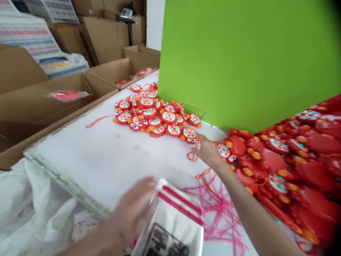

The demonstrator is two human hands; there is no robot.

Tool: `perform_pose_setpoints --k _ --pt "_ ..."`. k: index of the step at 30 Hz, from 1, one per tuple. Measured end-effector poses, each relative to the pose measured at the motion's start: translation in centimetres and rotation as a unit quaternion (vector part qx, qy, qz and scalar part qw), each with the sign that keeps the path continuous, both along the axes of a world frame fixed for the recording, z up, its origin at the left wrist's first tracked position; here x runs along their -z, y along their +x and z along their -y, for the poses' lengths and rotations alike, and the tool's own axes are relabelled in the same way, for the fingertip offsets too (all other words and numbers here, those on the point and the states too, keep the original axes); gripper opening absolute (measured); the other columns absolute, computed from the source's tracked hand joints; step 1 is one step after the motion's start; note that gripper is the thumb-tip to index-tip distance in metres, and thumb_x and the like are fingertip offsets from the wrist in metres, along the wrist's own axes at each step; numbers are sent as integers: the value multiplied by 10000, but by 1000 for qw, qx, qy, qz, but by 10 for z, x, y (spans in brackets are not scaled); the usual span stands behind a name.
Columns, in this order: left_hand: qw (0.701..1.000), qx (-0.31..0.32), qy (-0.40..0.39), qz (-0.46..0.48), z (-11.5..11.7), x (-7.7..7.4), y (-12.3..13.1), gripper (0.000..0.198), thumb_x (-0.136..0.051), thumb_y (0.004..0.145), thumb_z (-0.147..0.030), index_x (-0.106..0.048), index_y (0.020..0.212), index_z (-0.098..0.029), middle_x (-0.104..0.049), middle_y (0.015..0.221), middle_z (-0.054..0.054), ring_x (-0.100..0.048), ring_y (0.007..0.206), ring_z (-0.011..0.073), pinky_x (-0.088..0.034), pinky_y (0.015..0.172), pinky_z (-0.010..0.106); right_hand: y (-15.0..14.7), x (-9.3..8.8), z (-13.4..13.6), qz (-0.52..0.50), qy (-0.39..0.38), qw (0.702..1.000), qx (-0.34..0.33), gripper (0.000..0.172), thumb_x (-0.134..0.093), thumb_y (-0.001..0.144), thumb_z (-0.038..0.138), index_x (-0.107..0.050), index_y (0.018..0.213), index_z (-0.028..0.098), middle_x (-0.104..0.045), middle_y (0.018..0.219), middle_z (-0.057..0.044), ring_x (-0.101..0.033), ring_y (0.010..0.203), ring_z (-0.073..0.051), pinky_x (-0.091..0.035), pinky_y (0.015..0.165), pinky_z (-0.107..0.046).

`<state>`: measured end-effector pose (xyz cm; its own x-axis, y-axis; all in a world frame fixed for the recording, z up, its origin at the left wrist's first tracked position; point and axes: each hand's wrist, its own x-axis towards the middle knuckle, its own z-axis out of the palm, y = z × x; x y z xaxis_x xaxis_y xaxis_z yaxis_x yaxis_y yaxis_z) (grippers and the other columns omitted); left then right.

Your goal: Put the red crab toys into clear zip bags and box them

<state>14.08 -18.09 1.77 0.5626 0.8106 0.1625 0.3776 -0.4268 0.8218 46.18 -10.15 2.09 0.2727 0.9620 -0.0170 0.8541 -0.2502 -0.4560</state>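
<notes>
My right hand (207, 151) reaches over the white table, thumb apart from the fingers, at the edge of a red crab-like toy (189, 134) with coloured dots and eyes. A firm hold on it does not show. An orange cord (192, 156) lies under the thumb. My left hand (135, 208), smeared by motion, is beside the top edge of a stack of clear plastic bags (176, 227) with pink stripes and black print. In the air over an open carton, a clear bag with a red thing inside (68, 95) appears, apart from both hands.
Several like toys (149, 113) are heaped at the table's far side; a larger red pile (290, 167) lies right. A green panel (247, 60) stands behind. Pink strips (221, 213) lie on the table (93, 156). Open cartons (61, 89) line the left edge.
</notes>
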Motion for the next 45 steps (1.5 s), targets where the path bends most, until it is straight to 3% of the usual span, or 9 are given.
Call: perform_pose_setpoints --k 2,6,12,16,21,26,30,35,45 --pt "979 135 139 -57 29 27 36 274 -528 859 -194 -570 1128 -172 -642 1193 106 -552 1143 243 -446 988 347 -10 7 -40 15 -18 1000 -9 673 -672 710 163 -431 1338 153 -441 1390 -159 -381 1295 -309 -331 1035 -457" --pt "938 199 239 -153 52 64 65 349 -588 847 -331 -559 1113 -106 -637 1151 150 -568 1040 279 -476 880 403 -16 24 -72 3 -23 1000 13 488 -652 810 247 -500 1264 152 -455 1356 -134 -392 1266 -328 -301 1020 -571" --pt "933 161 272 -169 42 58 66 160 -482 898 -202 -590 981 -117 -631 847 78 -557 806 217 -442 765 363 0 21 -46 -167 65 979 95 312 -584 881 308 -558 1161 174 -576 1188 -76 -571 1051 -225 -471 887 -455" --pt "918 194 297 -176 40 53 69 181 -495 878 -226 -550 727 -142 -556 705 51 -502 670 195 -427 660 368 -2 8 -25 -350 146 905 193 242 -528 888 349 -572 1003 140 -645 914 -42 -642 748 -143 -555 674 -320" --pt "939 209 198 -187 38 44 69 67 -540 840 -178 -559 899 -151 -614 877 68 -551 801 226 -465 751 392 -34 -7 14 -522 212 789 246 249 -649 723 413 -553 795 194 -648 766 14 -636 642 -104 -551 577 -210" --pt "981 137 13 -137 44 45 60 565 -507 808 -71 -334 1327 -212 -541 1274 93 -486 1165 250 -397 1011 406 -59 -18 74 -608 191 737 224 407 -824 540 329 -625 863 183 -689 785 4 -637 603 -129 -541 529 -232" --pt "993 84 -29 -75 51 61 52 681 -495 817 -78 -189 1407 -225 -473 1351 123 -452 1230 251 -404 1026 418 -60 -22 127 -638 80 741 193 320 -833 559 258 -676 818 155 -707 751 -33 -647 636 -150 -532 604 -243" --pt "996 57 -59 -35 45 58 54 573 -501 804 -76 -346 1338 -216 -566 1213 107 -537 1102 232 -451 957 394 -54 -15 174 -602 -21 770 211 475 -791 619 375 -658 1052 231 -706 977 -58 -648 904 -254 -539 676 -311" --pt "984 168 39 -37 22 42 64 195 -452 834 -136 -644 863 -157 -665 923 93 -591 913 241 -473 831 370 -63 -22 184 -616 -76 775 117 337 -641 810 407 -602 1083 213 -651 957 -27 -619 837 -148 -529 693 -245"
